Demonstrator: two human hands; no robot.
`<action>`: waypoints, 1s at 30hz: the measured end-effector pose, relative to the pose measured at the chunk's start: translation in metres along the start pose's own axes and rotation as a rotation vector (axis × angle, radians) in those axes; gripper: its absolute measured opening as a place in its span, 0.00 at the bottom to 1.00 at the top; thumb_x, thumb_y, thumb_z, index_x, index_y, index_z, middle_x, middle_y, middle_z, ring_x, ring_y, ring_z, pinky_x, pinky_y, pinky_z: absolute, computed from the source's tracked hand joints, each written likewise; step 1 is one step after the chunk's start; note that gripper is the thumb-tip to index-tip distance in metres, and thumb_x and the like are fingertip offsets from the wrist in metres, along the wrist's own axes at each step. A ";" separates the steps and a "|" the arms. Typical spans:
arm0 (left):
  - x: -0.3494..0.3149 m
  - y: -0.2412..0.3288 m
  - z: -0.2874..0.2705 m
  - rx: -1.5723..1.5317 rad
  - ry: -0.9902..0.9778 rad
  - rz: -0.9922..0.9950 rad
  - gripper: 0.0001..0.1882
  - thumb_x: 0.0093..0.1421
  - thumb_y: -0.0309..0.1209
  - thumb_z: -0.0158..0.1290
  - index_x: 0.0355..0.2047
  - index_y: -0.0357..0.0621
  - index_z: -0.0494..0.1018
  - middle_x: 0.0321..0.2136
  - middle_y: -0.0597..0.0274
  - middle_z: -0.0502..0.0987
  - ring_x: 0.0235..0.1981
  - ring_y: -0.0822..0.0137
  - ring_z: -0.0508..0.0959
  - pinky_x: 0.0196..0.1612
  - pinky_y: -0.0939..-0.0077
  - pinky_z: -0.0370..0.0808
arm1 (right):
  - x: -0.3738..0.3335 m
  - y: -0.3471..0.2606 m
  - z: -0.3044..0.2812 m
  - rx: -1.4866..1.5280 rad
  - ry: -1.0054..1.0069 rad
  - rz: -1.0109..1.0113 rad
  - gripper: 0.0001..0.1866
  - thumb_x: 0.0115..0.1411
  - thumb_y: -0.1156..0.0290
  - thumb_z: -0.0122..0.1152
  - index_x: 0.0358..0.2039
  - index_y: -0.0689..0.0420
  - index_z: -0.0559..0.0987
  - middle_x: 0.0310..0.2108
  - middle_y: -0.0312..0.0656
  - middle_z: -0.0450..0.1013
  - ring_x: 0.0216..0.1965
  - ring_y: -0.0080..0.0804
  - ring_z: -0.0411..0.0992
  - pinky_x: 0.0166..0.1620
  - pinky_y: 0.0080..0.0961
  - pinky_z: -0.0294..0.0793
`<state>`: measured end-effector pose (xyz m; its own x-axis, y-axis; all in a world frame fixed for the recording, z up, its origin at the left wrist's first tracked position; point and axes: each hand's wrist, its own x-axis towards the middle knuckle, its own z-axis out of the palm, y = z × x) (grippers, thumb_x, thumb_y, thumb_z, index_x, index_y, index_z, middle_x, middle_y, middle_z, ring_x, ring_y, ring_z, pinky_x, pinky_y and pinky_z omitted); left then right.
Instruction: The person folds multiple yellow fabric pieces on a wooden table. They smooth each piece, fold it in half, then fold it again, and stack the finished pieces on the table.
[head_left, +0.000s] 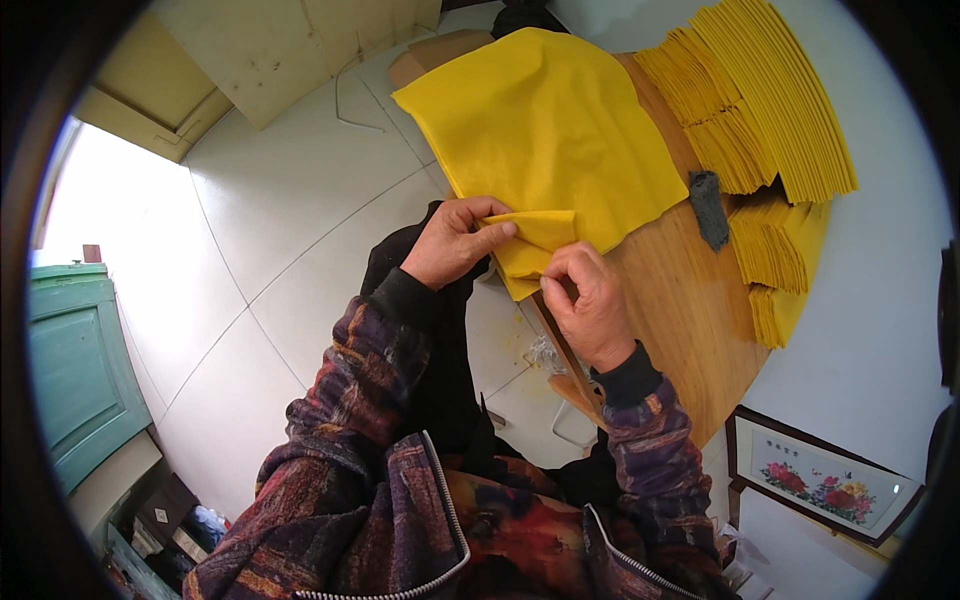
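A large piece of yellow cloth (560, 130) lies over the wooden table, its near end lifted and folded over at the table's edge. My left hand (455, 240) pinches the left side of the fold between thumb and fingers. Just to the right and a little nearer, my right hand (588, 303) is closed on the fold's lower edge, thumb against the bent fingers. The cloth between the two hands is doubled, with a loose flap standing up. What lies under the cloth is hidden.
Stacks of folded yellow cloth (775, 100) rise along the wooden table's (680, 310) right side by the wall. A dark grey cloth bundle (709, 210) lies beside them. A framed flower picture (820, 475) leans at lower right. White floor tiles (290, 230) and a green cabinet door (85, 365) are at left.
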<state>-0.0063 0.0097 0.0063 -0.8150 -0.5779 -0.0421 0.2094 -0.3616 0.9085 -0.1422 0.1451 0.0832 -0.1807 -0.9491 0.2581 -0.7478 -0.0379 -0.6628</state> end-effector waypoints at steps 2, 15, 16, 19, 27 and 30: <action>0.000 0.001 0.001 0.006 0.001 0.001 0.09 0.61 0.30 0.54 0.35 0.35 0.75 0.29 0.71 0.76 0.32 0.80 0.71 0.38 0.84 0.70 | 0.000 -0.001 -0.004 0.081 -0.046 0.079 0.07 0.51 0.85 0.58 0.28 0.61 0.71 0.26 0.40 0.67 0.28 0.29 0.68 0.30 0.22 0.68; -0.004 0.001 0.002 0.021 0.071 -0.007 0.08 0.60 0.28 0.54 0.33 0.34 0.74 0.28 0.69 0.76 0.32 0.78 0.73 0.38 0.83 0.70 | 0.002 0.140 -0.114 -0.450 0.480 0.434 0.09 0.56 0.75 0.59 0.38 0.63 0.75 0.34 0.45 0.70 0.34 0.37 0.69 0.38 0.31 0.70; -0.005 0.002 0.001 0.029 0.076 -0.012 0.08 0.60 0.29 0.54 0.33 0.35 0.74 0.28 0.69 0.76 0.32 0.78 0.73 0.38 0.83 0.70 | 0.004 0.147 -0.114 -0.491 0.381 0.486 0.11 0.56 0.75 0.60 0.39 0.63 0.75 0.36 0.48 0.70 0.38 0.43 0.70 0.41 0.35 0.70; -0.006 0.004 0.000 0.011 0.086 -0.014 0.07 0.59 0.28 0.54 0.33 0.35 0.74 0.28 0.69 0.76 0.31 0.78 0.73 0.37 0.83 0.70 | 0.004 0.162 -0.100 -0.620 0.487 0.404 0.13 0.55 0.74 0.61 0.41 0.62 0.74 0.34 0.45 0.71 0.32 0.40 0.71 0.36 0.32 0.71; -0.008 0.008 -0.002 0.244 0.112 0.045 0.09 0.58 0.30 0.54 0.31 0.34 0.74 0.25 0.69 0.75 0.30 0.78 0.71 0.35 0.82 0.69 | 0.021 0.190 -0.105 -0.690 0.493 0.510 0.07 0.57 0.68 0.56 0.29 0.60 0.73 0.29 0.54 0.73 0.34 0.55 0.72 0.37 0.46 0.71; -0.008 0.007 0.000 0.219 0.112 0.051 0.09 0.58 0.30 0.54 0.32 0.34 0.75 0.26 0.70 0.74 0.30 0.79 0.71 0.35 0.82 0.68 | 0.024 0.195 -0.113 -0.734 0.424 0.532 0.10 0.59 0.66 0.55 0.29 0.61 0.74 0.29 0.56 0.73 0.32 0.57 0.72 0.34 0.46 0.70</action>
<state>0.0018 0.0119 0.0129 -0.7390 -0.6731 -0.0291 0.1161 -0.1698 0.9786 -0.3643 0.1503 0.0397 -0.7128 -0.5906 0.3783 -0.6865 0.6979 -0.2040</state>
